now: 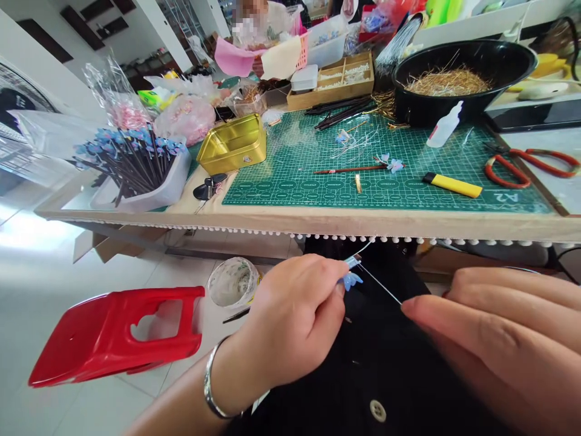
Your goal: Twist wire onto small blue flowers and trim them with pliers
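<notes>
Wooden-edged workbench [290, 220] is seen across the top half, w/ green cutting mat [290, 163] laid on it. Red plastic stool [91, 336] is seen on the floor at L. At the mat's far R corner, a black tub [402, 100] is filled w/ straw-coloured strands. On the bench's L end, a white tray [177, 181] is packed w/ dark sticks tipped in blue flowers.

R hand [494, 339] is held low at R; its fingers are kept together, thread being gripped at the fingertips, tho the thumb's exact hold can't be told. L hand [295, 321] is set nr the middle, w/ a silver bangle [209, 378] worn at the wrist; thumb & forefinger are closed in a pinch on the blue flower piece.

That blue flower piece [352, 280] is held over the dark-clothed lap, just below the bench's front edge. Light-blue, glossy, slightly translucent petals are fanned out past the thumb, pointing R; the rest is hidden by the fingers. Above the petals, a small brown end [357, 257] is seen, w/ a pale-blue band next to it. Fine white thread [381, 284] is stretched straight from there to the R fingertips; another pale strand is curved up twd the bench edge.
</notes>
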Action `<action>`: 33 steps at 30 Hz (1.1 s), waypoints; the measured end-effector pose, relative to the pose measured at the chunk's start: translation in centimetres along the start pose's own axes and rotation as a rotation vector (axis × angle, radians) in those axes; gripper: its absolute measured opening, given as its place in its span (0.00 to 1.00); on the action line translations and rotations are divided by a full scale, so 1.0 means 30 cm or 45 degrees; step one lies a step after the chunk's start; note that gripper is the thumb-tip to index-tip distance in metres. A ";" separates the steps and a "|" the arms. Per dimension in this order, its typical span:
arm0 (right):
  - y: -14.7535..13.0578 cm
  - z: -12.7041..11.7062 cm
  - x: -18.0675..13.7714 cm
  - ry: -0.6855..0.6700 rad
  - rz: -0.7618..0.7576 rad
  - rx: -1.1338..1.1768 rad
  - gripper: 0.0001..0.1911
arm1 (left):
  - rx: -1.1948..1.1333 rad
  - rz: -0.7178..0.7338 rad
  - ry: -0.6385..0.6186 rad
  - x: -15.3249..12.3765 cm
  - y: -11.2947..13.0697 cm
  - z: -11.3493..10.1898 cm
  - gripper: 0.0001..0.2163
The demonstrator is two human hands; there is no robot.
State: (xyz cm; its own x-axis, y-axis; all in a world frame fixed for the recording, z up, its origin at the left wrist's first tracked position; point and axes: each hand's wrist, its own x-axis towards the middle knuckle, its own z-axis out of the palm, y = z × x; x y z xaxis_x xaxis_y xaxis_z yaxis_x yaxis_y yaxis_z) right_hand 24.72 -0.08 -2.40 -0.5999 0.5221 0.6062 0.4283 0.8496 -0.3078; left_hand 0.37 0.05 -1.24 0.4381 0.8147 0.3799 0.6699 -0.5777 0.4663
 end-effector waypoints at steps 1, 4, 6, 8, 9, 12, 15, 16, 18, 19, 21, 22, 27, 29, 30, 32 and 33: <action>0.004 0.002 -0.002 -0.026 -0.099 -0.076 0.22 | -0.049 -0.047 0.003 -0.001 0.000 0.000 0.08; 0.001 0.009 0.011 -0.020 -0.133 -0.243 0.16 | -0.349 -0.252 0.011 -0.003 -0.002 -0.001 0.10; -0.001 0.023 0.023 -0.013 -0.123 -0.224 0.15 | -0.652 -0.421 0.013 -0.004 -0.008 -0.001 0.14; 0.004 0.047 0.025 0.012 -0.149 -0.171 0.15 | -0.992 -0.574 -0.006 0.000 -0.015 -0.003 0.16; 0.010 0.063 0.023 0.039 -0.145 -0.145 0.15 | -1.158 -0.640 -0.023 0.005 -0.019 -0.004 0.16; 0.032 0.113 0.008 0.147 -0.014 -0.071 0.12 | -1.577 -0.802 -0.068 0.024 -0.022 -0.009 0.12; 0.044 0.143 0.009 0.033 0.240 -0.126 0.13 | -1.809 -0.908 -0.077 0.042 -0.018 -0.014 0.11; 0.044 0.145 0.016 -0.025 0.308 -0.148 0.18 | -1.841 -0.936 -0.075 0.046 -0.016 -0.014 0.11; 0.036 0.140 0.039 -0.081 0.398 -0.067 0.24 | -1.867 -0.976 -0.065 0.049 -0.012 -0.012 0.11; 0.028 0.136 0.054 -0.045 0.441 0.050 0.24 | -1.868 -0.988 -0.060 0.050 -0.010 -0.010 0.11; 0.007 0.132 0.083 0.069 0.572 0.372 0.18 | -1.871 -0.998 -0.051 0.048 -0.005 -0.004 0.11; -0.006 0.134 0.097 0.130 0.634 0.521 0.14 | -1.874 -0.997 -0.049 0.047 -0.003 -0.001 0.11; -0.053 0.168 0.137 0.372 0.750 0.902 0.02 | -1.904 -1.007 -0.049 0.042 0.000 0.009 0.11; -0.057 0.176 0.140 0.410 0.812 1.026 0.03 | -1.961 -1.022 -0.075 0.041 -0.004 0.011 0.12; -0.056 0.178 0.140 0.420 0.863 1.108 0.03 | -2.004 -1.029 -0.099 0.041 -0.006 0.012 0.12; -0.048 0.177 0.136 0.418 0.975 1.352 0.04 | -2.110 -1.038 -0.157 0.041 -0.011 0.017 0.13; -0.042 0.177 0.134 0.404 1.019 1.512 0.05 | -2.173 -1.043 -0.189 0.041 -0.014 0.019 0.12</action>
State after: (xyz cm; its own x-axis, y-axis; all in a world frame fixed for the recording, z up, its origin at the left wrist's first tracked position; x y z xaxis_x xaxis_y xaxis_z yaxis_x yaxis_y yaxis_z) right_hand 18.18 1.34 -3.46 -0.2373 0.9689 0.0709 -0.3217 -0.0095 -0.9468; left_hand 0.99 1.31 -1.43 0.4670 0.8193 -0.3327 -0.4737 0.5495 0.6882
